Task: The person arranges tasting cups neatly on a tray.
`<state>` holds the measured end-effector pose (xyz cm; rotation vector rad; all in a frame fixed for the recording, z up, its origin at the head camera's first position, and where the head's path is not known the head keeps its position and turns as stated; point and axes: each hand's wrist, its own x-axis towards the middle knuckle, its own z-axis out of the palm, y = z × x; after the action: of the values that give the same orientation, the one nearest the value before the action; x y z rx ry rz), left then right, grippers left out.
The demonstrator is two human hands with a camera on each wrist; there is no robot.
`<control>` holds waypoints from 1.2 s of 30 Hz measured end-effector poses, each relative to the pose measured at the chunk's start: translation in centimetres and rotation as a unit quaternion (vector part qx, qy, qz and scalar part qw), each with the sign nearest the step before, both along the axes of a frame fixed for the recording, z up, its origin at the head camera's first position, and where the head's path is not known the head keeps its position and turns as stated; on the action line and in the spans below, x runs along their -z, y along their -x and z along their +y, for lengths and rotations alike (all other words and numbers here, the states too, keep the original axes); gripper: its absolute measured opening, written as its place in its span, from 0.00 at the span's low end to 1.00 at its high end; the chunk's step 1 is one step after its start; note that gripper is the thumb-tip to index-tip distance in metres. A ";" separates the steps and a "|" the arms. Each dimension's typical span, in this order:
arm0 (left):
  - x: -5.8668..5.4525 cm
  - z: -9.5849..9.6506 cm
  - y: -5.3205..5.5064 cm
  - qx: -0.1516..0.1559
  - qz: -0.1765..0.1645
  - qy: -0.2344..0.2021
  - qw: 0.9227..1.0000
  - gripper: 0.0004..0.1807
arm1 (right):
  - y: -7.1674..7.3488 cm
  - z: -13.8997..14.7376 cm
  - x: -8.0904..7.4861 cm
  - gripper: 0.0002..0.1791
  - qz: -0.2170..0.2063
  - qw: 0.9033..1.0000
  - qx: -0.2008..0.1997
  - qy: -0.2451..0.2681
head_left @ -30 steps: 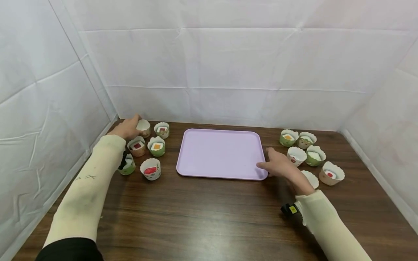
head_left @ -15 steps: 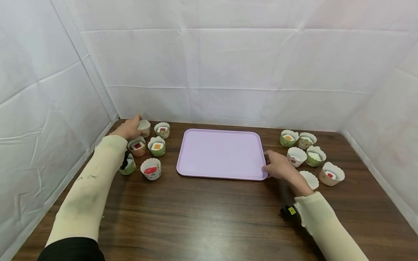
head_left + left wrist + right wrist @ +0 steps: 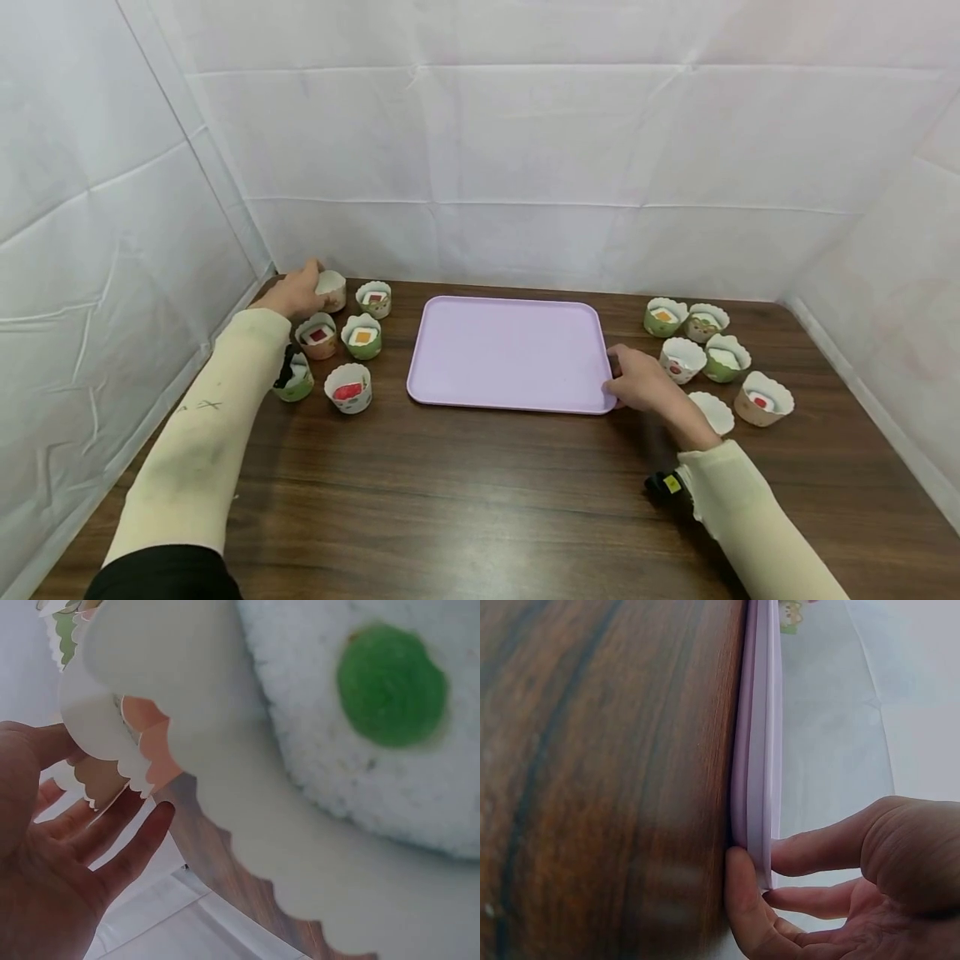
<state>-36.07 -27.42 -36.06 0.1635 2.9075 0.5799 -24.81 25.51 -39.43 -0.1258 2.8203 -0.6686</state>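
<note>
At the back left, my left hand (image 3: 295,294) holds a scalloped paper baking cup (image 3: 332,292) between thumb and fingers. The left wrist view shows that hand (image 3: 75,832) around the cup's side (image 3: 97,780), with its contents out of sight. Very near that camera is another paper cup containing a white piece with a green dot (image 3: 391,686). My right hand (image 3: 645,382) pinches the right edge of a lilac tray (image 3: 510,354), near its front corner. In the right wrist view the thumb lies over the tray's rim (image 3: 761,772) and a finger is under it.
Several filled paper cups stand at the left, among them a green one (image 3: 362,337) and a white one (image 3: 348,389). Another group, including a pink cup (image 3: 763,400) and a green cup (image 3: 726,358), stands right of the tray. White sheeting (image 3: 525,133) walls the brown table (image 3: 450,500).
My right thumb has drawn back from over the tray's surface to its right edge, where the hand now grips. My left hand has stayed at its cup.
</note>
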 end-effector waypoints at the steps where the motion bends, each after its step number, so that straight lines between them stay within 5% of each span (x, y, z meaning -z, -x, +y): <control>1: 0.0 0.0 0.0 0.002 0.004 0.000 1.000 0.35 | 0.0 0.0 0.0 0.36 0.000 1.000 0.000 0.000; 9: -0.6 0.2 0.0 -0.001 0.038 -0.027 0.999 0.37 | 0.0 0.0 0.0 0.35 -0.001 1.000 0.003 0.003; 22: -1.7 1.1 0.3 -0.008 0.157 -0.071 0.985 0.36 | -0.1 -0.2 0.1 0.35 0.000 1.000 0.006 0.007; 36: -2.6 5.4 1.3 0.049 0.206 -0.063 0.975 0.37 | -0.2 -0.1 0.2 0.35 0.005 1.000 0.007 0.011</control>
<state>-37.37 -21.98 -33.44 0.4976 3.2296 0.7974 -24.60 25.41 -39.63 -0.1139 2.8274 -0.7031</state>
